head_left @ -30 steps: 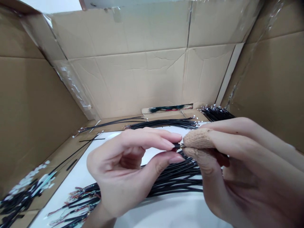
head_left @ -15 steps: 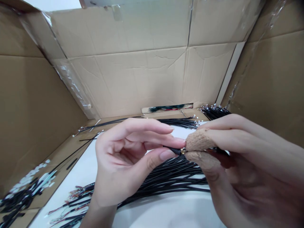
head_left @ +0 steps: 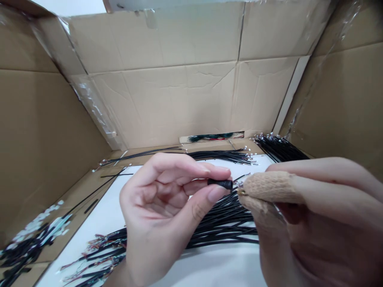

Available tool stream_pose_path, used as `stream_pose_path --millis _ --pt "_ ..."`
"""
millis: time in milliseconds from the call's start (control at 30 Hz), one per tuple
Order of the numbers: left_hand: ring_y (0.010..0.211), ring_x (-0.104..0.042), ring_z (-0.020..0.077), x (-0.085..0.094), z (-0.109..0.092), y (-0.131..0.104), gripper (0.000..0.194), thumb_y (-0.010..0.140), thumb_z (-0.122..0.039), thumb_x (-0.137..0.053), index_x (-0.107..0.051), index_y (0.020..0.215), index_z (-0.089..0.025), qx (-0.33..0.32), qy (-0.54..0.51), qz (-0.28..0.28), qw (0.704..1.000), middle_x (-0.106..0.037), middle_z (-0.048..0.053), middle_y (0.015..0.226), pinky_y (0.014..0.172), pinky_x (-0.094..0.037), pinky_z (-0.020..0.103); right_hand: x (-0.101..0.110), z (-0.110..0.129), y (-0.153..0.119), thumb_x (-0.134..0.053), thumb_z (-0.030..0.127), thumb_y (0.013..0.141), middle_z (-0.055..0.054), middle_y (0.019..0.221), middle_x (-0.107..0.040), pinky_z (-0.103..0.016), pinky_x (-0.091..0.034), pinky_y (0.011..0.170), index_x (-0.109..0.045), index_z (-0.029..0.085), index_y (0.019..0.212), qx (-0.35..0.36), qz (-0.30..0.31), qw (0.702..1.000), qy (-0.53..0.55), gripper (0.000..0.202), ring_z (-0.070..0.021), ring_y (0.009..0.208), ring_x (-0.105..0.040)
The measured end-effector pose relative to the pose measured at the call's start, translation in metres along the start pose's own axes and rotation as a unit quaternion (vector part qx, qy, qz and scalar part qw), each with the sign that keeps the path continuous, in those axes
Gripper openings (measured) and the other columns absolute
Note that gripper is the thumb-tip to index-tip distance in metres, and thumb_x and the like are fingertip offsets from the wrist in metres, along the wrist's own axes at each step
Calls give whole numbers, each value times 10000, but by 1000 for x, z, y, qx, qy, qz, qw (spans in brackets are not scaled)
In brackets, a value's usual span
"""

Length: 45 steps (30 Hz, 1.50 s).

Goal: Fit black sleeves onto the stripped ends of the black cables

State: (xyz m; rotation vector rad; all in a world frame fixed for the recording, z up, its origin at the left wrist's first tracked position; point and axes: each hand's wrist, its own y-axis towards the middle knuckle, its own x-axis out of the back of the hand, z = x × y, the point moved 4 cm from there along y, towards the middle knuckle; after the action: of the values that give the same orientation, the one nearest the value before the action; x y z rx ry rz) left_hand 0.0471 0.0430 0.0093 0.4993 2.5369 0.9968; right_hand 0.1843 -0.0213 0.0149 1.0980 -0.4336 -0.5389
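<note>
Between the thumb and fingers of my left hand [head_left: 158,219] is a short black tube [head_left: 220,183], lying roughly level. My right hand [head_left: 311,215], its thumb and forefinger tips wrapped in tan tape, pinches a wire end [head_left: 241,191] with a small brass-coloured bit. Thin bare or light wires show in the narrow gap between tube and taped fingertips; whether they enter the tube I cannot tell. The rest of what my right hand holds is hidden by its fingers. Below both hands, a bundle of black cables [head_left: 221,238] spreads over a white board [head_left: 224,265].
Cardboard walls [head_left: 179,99] rise on three sides. More black cables [head_left: 221,155] lie along the back, with another bundle [head_left: 279,147] at the back right. At the left are black pieces with white connectors [head_left: 38,235]. A slot [head_left: 212,137] in the back wall shows dark strands.
My right hand has shifted slightly right and down, away from the tube. More of the black tube shows in my left fingers, and a gap with thin wires has appeared beside it.
</note>
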Motion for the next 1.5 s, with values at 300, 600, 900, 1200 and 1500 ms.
stream_pose_path --millis 300,600,900,1200,1500 --pt "883 -765 106 -1 3 1 268 815 0 -713 -718 926 -243 -10 -23 25 999 -796 -46 929 794 -629 111 -6 0 5 -712 71 827 -10 726 -677 -234 -435 367 -682 205 810 -78 -7 996 35 138 -142 590 -629" --pt "819 -765 110 -2 -1 -1 299 781 27 -732 -716 895 -249 -36 45 -24 998 -792 -48 899 761 -650 138 -13 -9 1 -679 87 832 11 674 -605 -240 -388 367 -648 208 721 -130 -23 988 73 167 -133 581 -564" --pt "819 -766 112 -5 -2 1 330 743 77 -726 -707 862 -230 -35 53 -27 998 -791 -46 865 739 -646 119 -14 -9 1 -629 60 814 5 692 -569 -229 -296 377 -633 211 697 -193 -27 973 126 190 -126 608 -501" --pt "838 -772 138 -3 0 -1 272 792 27 -716 -709 854 -238 -13 23 -24 999 -795 -34 889 743 -659 159 -16 -12 -1 -666 86 821 2 715 -601 -220 -334 362 -657 219 703 -193 -9 973 128 178 -132 625 -543" --pt "870 -762 84 -2 5 -2 224 845 -14 -684 -699 807 -234 18 -19 -13 1000 -796 -65 918 772 -616 82 -14 -6 0 -694 70 810 8 704 -624 -234 -381 392 -662 208 686 -181 -23 977 114 188 -131 621 -571"
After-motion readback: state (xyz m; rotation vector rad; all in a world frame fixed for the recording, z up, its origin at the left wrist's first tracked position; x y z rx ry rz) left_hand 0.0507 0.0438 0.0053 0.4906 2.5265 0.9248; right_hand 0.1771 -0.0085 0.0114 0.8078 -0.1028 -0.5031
